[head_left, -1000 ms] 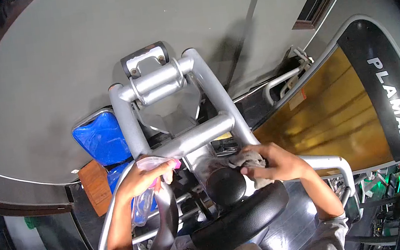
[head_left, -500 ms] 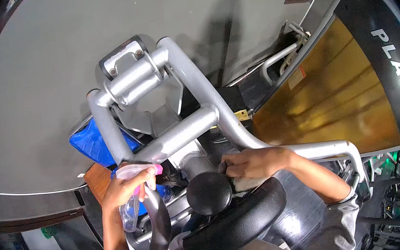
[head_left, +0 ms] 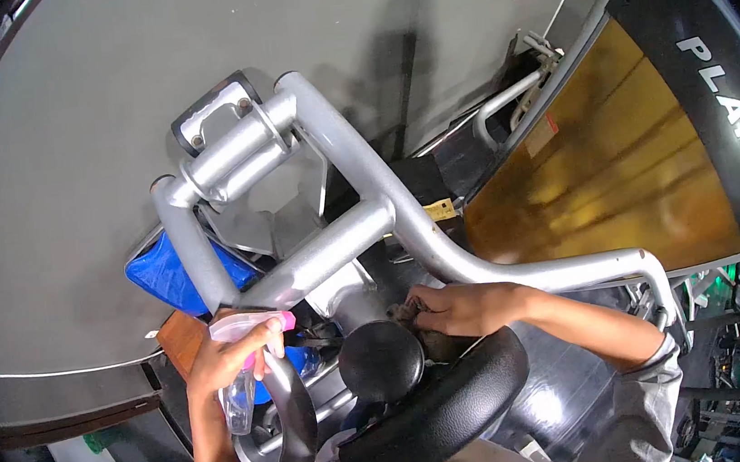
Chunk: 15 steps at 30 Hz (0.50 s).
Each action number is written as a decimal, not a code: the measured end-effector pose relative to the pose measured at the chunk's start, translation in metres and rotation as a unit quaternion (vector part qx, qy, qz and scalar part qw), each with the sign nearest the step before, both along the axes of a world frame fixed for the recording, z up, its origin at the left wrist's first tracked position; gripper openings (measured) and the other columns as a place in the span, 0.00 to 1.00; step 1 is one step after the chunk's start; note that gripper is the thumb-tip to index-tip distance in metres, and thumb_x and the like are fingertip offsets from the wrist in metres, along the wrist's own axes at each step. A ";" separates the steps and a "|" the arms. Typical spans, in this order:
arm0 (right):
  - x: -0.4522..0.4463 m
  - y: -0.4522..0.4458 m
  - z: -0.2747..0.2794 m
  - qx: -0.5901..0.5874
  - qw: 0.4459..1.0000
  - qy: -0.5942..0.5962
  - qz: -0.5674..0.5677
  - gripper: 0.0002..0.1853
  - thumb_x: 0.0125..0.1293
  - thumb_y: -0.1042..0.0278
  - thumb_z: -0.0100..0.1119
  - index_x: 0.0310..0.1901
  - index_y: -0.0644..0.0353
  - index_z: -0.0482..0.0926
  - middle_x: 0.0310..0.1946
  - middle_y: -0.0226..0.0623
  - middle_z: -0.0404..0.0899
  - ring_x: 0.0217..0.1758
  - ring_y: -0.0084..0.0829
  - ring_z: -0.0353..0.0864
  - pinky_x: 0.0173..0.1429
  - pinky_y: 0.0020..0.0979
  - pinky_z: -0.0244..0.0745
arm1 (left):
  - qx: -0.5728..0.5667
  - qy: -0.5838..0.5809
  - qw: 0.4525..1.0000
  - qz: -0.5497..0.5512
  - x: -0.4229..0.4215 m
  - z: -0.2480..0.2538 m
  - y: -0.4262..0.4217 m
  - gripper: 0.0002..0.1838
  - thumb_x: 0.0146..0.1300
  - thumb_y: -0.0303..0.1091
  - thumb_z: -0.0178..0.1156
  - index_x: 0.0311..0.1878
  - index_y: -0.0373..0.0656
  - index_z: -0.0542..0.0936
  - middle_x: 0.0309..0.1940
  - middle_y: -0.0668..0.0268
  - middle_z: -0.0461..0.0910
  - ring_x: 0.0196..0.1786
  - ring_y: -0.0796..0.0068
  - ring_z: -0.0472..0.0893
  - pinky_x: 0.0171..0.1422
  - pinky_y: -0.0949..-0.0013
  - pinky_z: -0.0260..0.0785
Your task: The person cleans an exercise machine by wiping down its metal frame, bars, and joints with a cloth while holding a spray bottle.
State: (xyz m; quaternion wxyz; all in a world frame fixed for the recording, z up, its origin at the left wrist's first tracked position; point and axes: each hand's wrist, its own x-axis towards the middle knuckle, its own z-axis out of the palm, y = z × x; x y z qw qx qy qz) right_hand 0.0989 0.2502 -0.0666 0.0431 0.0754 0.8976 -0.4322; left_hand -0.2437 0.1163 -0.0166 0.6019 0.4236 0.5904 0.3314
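My left hand (head_left: 219, 361) is closed around the neck of a clear spray bottle (head_left: 239, 403) with a pink nozzle, beside a curved machine handle (head_left: 292, 413). Pinched in my right hand (head_left: 473, 309) is a dark greyish cloth (head_left: 443, 347), pressed close to the post behind a round black cap (head_left: 381, 360). Part of the cloth is hidden under my fingers. Just below that hand lies a black padded cushion (head_left: 445, 409), near my body. Both hands are at the near end of a silver tubular gym machine frame (head_left: 322, 253).
A tall amber panel with a black PLAMAX border (head_left: 599, 159) stands at the right. Behind the frame's left tube is a blue pad (head_left: 165, 274). A silver bar (head_left: 575, 271) extends right, past my right forearm. The grey wall (head_left: 105, 152) rises beyond.
My right hand has shifted slightly up and left along the post, with the cloth now more bunched under it. My left hand keeps its hold on the spray bottle. The view has moved slightly.
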 end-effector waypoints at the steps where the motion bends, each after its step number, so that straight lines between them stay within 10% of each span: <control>1: -0.001 0.000 0.015 0.002 1.000 -0.001 0.002 0.17 0.71 0.65 0.48 0.54 0.68 0.74 0.46 0.59 0.71 0.39 0.50 0.82 0.45 0.45 0.78 | 0.002 -0.011 1.000 -0.004 -0.001 -0.002 0.000 0.18 0.72 0.42 0.61 0.45 0.33 0.86 0.26 0.62 0.84 0.16 0.76 0.77 0.22 0.72 0.71; 7: -0.028 0.004 0.015 0.062 0.998 -0.025 -0.002 0.12 0.69 0.68 0.49 0.43 0.68 0.76 0.47 0.61 0.74 0.41 0.48 0.83 0.46 0.44 0.79 | -0.002 -0.020 1.000 -0.002 -0.001 -0.003 -0.002 0.18 0.72 0.42 0.61 0.48 0.33 0.86 0.26 0.63 0.84 0.16 0.78 0.77 0.24 0.72 0.72; 9: -0.031 0.000 -0.020 0.312 0.949 0.042 0.033 0.12 0.71 0.68 0.50 0.45 0.69 0.72 0.48 0.68 0.75 0.42 0.52 0.84 0.49 0.48 0.79 | -0.001 -0.025 1.000 0.001 0.000 -0.003 -0.002 0.18 0.72 0.42 0.61 0.48 0.33 0.85 0.26 0.63 0.84 0.17 0.78 0.76 0.24 0.72 0.72; 12: -0.063 -0.013 -0.012 0.070 0.955 -0.137 -0.252 0.16 0.72 0.66 0.50 0.51 0.72 0.65 0.50 0.72 0.75 0.43 0.59 0.84 0.53 0.53 0.77 | -0.012 -0.025 1.000 0.008 -0.002 -0.005 -0.004 0.19 0.72 0.43 0.62 0.50 0.34 0.86 0.26 0.64 0.83 0.17 0.79 0.76 0.25 0.72 0.72; 15: -0.054 -0.008 -0.011 0.094 0.978 -0.090 -0.163 0.21 0.74 0.62 0.49 0.57 0.71 0.58 0.50 0.72 0.75 0.45 0.64 0.82 0.57 0.57 0.74 | -0.006 -0.022 1.000 -0.009 -0.003 -0.006 -0.004 0.18 0.72 0.43 0.62 0.49 0.35 0.86 0.26 0.65 0.83 0.17 0.79 0.76 0.25 0.72 0.73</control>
